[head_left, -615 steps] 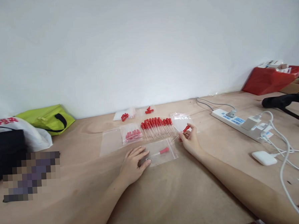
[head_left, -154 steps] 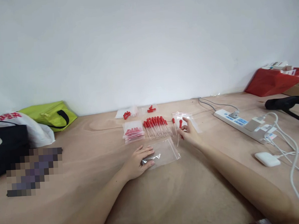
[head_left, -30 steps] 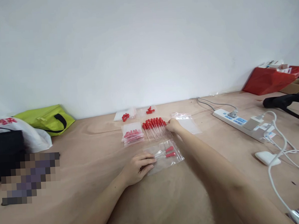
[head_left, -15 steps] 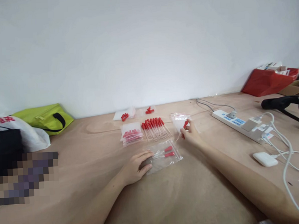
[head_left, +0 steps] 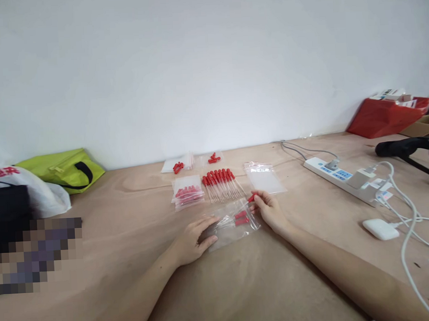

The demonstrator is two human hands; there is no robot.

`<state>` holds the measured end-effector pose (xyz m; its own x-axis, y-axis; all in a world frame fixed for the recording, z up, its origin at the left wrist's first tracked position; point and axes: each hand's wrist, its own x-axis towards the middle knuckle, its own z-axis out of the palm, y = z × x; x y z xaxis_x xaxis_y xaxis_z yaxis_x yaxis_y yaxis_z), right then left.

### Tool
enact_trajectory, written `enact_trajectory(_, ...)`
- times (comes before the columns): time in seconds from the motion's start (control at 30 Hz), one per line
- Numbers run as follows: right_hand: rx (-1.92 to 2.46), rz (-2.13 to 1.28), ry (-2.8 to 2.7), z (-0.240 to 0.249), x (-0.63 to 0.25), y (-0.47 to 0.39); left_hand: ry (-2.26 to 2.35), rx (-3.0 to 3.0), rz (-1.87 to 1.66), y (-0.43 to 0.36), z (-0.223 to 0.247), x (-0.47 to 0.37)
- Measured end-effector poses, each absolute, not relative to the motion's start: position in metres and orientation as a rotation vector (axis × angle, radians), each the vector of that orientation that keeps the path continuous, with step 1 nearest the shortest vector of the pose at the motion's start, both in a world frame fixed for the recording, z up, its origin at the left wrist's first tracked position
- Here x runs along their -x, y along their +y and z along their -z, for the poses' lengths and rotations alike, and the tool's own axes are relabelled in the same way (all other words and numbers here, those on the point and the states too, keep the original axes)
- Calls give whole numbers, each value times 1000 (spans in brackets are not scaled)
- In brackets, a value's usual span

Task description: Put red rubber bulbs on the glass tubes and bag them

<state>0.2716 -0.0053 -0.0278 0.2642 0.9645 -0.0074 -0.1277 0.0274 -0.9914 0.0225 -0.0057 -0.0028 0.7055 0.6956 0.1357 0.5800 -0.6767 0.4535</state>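
A clear zip bag (head_left: 227,236) lies on the table with two red-bulbed droppers (head_left: 242,221) inside, their bulbs toward the bag's right-hand mouth. My left hand (head_left: 194,239) rests at the bag's left end, thumb and fingers spread apart on the plastic. Between the closed fingers of my right hand (head_left: 269,211) is another dropper (head_left: 252,197), held by its red bulb. Its thin stem points left into or over the bag; which one I cannot tell. Behind the bag, several more droppers (head_left: 219,177) lie in a row, bulbs toward the wall.
Left of the row is a stack of filled bags (head_left: 187,193); to its right lie flat zip bags (head_left: 266,179). Loose red bulbs (head_left: 178,167) sit near the wall. A power strip (head_left: 337,175) with cables and a white charger (head_left: 380,229) occupy the right side.
My right hand has moved left and toward me with the dropper, from over the flat bags to the zip bag's mouth. My left hand has stayed almost still.
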Motion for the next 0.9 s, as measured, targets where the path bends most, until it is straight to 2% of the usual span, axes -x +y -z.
enact_trajectory(0.57,1072,-1378,-1340,28,-267,-11,967,-2513,-413,-5,2,-24)
enact_trajectory(0.73,1293,-1167,-1431,31,-278,-2,878,-2533,-451,-4,1,-26)
enact_trajectory(0.9,1719,-590,-1543,22,-289,37,833,-2543,-418,-3,2,-25)
